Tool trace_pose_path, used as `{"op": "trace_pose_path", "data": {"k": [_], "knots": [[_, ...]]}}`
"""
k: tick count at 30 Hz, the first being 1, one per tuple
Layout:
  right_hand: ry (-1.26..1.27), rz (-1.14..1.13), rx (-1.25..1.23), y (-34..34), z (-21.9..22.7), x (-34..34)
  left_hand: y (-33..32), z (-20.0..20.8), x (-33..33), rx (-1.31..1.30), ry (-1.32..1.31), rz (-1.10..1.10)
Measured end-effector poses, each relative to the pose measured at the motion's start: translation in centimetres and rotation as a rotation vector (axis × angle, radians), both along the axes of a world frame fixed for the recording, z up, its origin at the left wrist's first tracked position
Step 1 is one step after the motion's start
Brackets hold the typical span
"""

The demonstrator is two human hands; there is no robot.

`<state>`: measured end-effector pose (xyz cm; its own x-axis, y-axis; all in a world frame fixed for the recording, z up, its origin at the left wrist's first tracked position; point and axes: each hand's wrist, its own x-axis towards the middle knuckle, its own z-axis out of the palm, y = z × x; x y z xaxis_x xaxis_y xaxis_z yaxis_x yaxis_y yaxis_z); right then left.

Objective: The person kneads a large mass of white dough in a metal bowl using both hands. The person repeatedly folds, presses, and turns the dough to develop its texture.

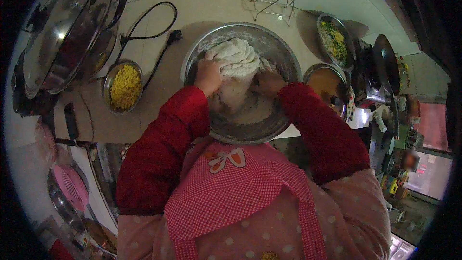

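A large metal bowl [192, 53] sits in front of me, its inner wall dusted with flour. In it lies a lump of pale, folded dough [236, 55] with a rough, floury surface. My left hand [210, 78] grips the dough's left side, fingers tucked into it. At the dough's right side, my right hand [269, 82] closes on its edge, with floury fingers partly hidden by the dough. Red sleeves cover both forearms.
Left of the bowl are a small bowl of yellow crumbled food [124, 86], a black power cord [161, 48] and a big lidded pot [67, 33]. To the right stand a plate of chopped greens [334, 38], a lidded pan [327, 84] and a wok [386, 65]. A wire rack [274, 5] stands behind.
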<state>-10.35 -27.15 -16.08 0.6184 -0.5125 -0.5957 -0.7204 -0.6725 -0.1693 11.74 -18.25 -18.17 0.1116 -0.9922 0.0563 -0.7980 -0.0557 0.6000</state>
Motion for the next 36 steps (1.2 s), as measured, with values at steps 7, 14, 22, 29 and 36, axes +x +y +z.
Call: {"op": "trace_pose_path", "data": {"k": [7,14,22,29,36], "knots": [[-0.323,0.628,-0.034,0.0,-3.5,-6.6,-0.2,1.3,-0.8,-0.066,0.07,-0.049],[-0.153,0.099,-0.003,-0.2,-2.3,-4.6,0.4,0.1,-0.8,-0.061,0.037,-0.001],[-0.184,0.196,0.238,11.6,-0.1,1.5,0.8,1.4,-0.8,-0.07,-0.053,-0.048],[-0.541,0.246,0.338,13.5,-7.1,1.2,1.4,2.1,-1.2,0.113,-0.007,0.005],[-0.552,0.174,0.35,13.5,-3.6,1.1,4.3,7.6,-2.3,0.143,-0.208,-0.131]]}}
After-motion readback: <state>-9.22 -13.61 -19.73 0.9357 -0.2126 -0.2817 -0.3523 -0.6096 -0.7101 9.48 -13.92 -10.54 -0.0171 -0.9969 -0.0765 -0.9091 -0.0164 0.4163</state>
